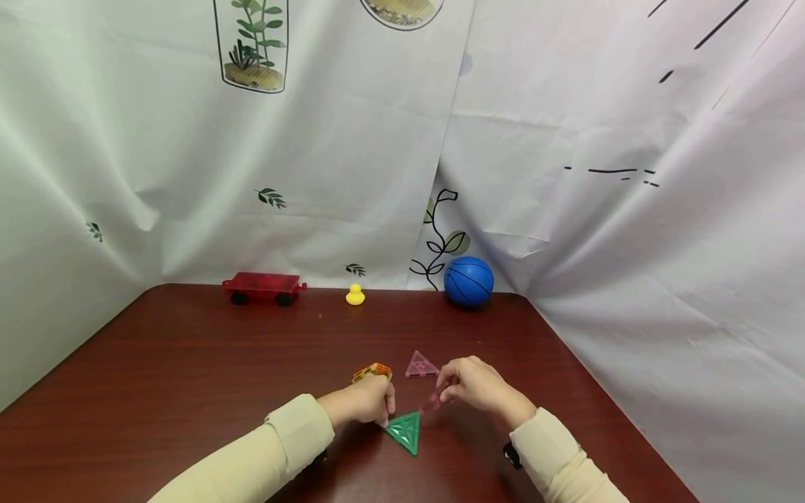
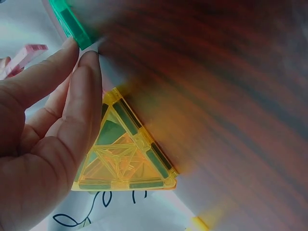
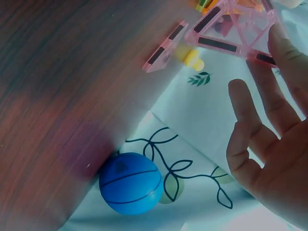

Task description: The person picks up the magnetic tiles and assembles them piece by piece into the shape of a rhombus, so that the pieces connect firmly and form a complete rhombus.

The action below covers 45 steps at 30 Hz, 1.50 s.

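Left hand (image 1: 371, 399) pinches green triangle (image 1: 405, 432) by corner; right hand (image 1: 476, 384) pinches pink triangle (image 1: 432, 403) just beside it. Corner-only hold could let green twist; stray knuckle could bump orange piece (image 1: 375, 369).

Two cream-sleeved forearms (image 1: 251, 454) reach forward; the left hand (image 1: 371, 400) and right hand (image 1: 476, 383), near but apart, each pinch with thumb and fingertips (image 2: 89, 60).
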{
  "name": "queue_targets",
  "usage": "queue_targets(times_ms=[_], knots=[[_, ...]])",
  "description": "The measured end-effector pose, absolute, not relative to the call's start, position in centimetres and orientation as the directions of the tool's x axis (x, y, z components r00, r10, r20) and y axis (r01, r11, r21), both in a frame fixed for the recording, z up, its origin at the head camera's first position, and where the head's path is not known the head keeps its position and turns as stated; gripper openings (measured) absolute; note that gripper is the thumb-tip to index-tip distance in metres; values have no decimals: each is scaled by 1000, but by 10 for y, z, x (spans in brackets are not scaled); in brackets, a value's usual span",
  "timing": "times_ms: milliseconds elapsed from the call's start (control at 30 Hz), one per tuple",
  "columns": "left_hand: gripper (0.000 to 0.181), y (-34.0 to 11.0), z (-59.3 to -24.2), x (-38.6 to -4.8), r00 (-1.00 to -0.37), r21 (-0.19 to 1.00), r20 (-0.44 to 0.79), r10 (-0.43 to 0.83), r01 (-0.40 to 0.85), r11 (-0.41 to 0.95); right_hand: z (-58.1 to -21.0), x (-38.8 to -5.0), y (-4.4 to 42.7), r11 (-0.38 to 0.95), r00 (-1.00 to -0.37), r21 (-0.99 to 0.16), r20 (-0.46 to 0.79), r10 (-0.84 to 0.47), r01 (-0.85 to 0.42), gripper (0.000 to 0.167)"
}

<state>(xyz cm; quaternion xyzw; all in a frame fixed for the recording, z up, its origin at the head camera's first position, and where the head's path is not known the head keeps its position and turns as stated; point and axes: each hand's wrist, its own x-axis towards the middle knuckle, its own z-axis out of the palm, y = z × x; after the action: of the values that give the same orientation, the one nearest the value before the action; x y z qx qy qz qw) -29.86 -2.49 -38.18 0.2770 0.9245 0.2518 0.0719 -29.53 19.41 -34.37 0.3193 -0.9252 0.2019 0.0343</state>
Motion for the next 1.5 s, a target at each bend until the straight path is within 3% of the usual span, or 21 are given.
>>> queue_targets(times_ms=[233, 433, 1067, 1500], knots=[[21, -23, -383, -297, -839, 501, 3, 545, 473, 725, -350, -296, 193, 599, -702, -391, 212, -679, -698, 13], [21, -23, -382, -297, -843, 492, 3, 538, 469, 733, -353, -295, 192, 558, -681, -440, 195, -706, -704, 14], [22, -23, -383, -299, -849, 479, 8, 528, 467, 744, -358, -295, 190, 491, -592, -380, 220, -775, -784, 12], [22, -22, -383, -298, -847, 471, 18, 531, 476, 743, -364, -296, 183, 405, -473, -281, 241, -847, -870, 17]])
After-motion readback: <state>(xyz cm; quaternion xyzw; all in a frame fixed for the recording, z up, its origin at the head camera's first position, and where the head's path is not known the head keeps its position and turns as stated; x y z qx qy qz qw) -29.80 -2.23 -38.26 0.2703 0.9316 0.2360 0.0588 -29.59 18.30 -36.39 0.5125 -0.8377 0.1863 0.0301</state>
